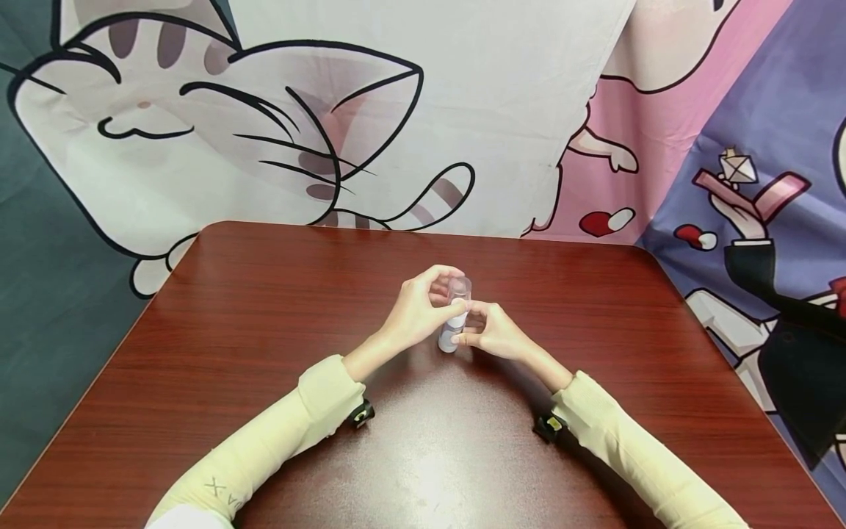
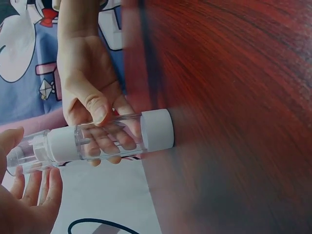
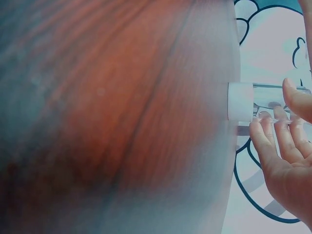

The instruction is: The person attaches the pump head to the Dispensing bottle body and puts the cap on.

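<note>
A slim clear pump bottle with a white base and a white collar is held between both hands, its bottom right at the tabletop. Over the pump sits a see-through cap. My left hand pinches this cap from the left, thumb on one side and fingers on the other. Lower down, my right hand grips the clear body, its fingers showing through the wall. In the head view the bottle leans slightly to the right at its top.
A dark reddish-brown wooden table spreads under both forearms, with rounded far corners. Behind it hangs a cloth printed with a cartoon cat. Black wrist devices are strapped below both pale yellow sleeves.
</note>
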Available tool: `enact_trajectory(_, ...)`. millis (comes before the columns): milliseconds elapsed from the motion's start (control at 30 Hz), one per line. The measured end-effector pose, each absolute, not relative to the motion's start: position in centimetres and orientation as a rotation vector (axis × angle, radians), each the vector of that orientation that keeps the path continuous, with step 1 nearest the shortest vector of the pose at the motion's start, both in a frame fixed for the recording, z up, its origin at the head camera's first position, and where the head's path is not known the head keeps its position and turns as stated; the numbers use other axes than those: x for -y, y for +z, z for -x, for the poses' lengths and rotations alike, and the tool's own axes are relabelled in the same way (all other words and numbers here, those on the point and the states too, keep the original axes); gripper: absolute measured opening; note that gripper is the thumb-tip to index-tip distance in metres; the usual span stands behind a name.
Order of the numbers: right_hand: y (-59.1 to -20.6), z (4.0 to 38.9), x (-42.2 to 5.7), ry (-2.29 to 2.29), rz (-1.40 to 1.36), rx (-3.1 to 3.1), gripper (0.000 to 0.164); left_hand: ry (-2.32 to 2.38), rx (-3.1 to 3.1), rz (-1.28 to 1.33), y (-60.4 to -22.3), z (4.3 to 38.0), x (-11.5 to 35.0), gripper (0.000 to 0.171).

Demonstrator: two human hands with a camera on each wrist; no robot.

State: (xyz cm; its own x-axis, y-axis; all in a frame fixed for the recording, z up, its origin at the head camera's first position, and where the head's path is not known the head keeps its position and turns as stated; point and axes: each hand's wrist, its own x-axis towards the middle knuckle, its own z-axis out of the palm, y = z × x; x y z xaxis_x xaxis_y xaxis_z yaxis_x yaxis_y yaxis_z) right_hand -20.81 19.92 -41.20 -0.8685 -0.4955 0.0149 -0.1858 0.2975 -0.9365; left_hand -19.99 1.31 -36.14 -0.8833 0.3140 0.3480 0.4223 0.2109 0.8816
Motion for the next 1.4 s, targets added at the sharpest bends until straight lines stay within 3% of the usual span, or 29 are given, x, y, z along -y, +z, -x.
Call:
enact_trajectory(867, -41.3, 20.7, -20.0, -1.553, 0.652, -2.339, 0.040, -1.752, 2.439, 0.764, -37.5, 19.8, -1.2, 0.038)
enact_trajectory(1400, -41.0, 20.7, -20.0, -1.533, 0.677, -2.355, 0.046, -1.726, 2.447, 0.787, -37.8, 19.9, -1.2, 0.041)
